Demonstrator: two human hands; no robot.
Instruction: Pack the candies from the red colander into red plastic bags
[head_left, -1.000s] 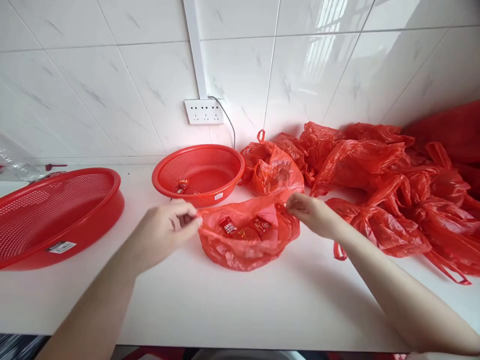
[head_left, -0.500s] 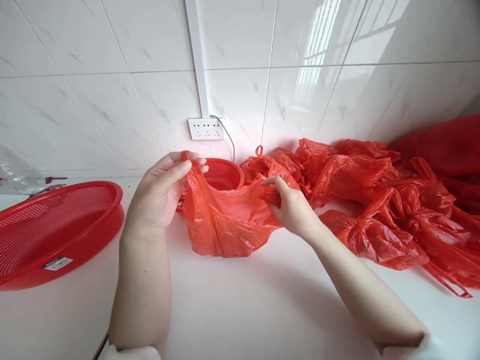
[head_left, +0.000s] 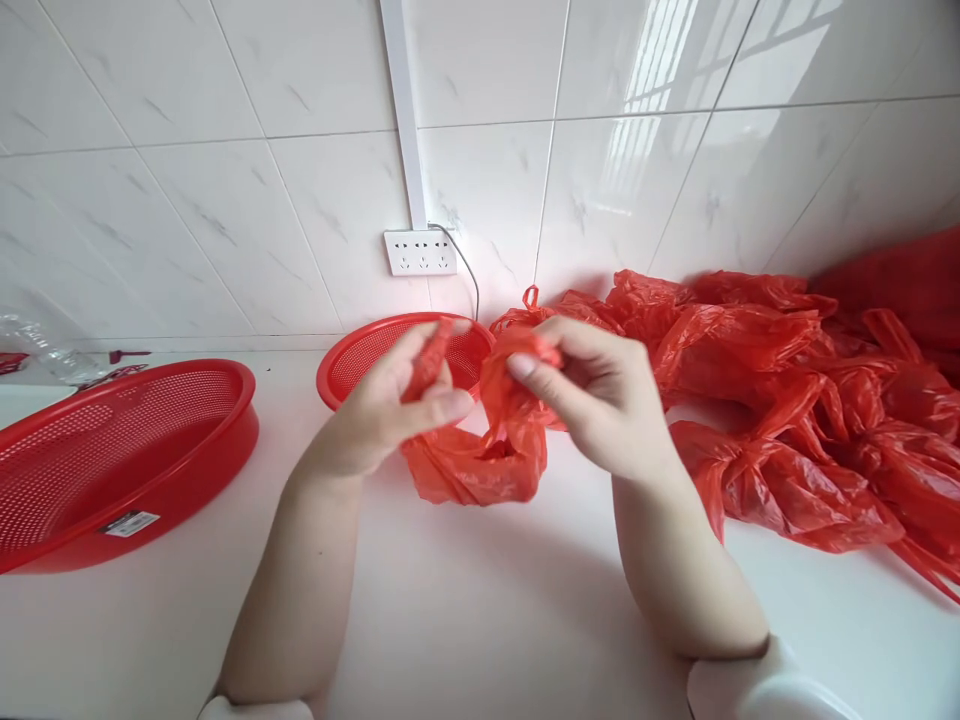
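Note:
A red plastic bag [head_left: 480, 468] hangs between my two hands above the white counter, its upper part bunched. My left hand [head_left: 390, 400] is closed on one gathered end, with the fingers slightly blurred. Bunched film of the same bag is pinched between the thumb and fingers of my right hand [head_left: 600, 390]. Behind the hands stands a small red colander [head_left: 352, 355], partly hidden by my left hand and the bag.
A large red colander [head_left: 240, 440] with a label stands at the left. Several crumpled red bags [head_left: 810, 480] are heaped at the right. On the tiled wall is a socket strip [head_left: 421, 253] with a cable. A clear plastic item [head_left: 56, 350] lies far left.
My right hand has risen and moved closer to my left, now gripping the bag's upper part. The bag, spread wide before, is bunched and narrower. The view has shifted slightly.

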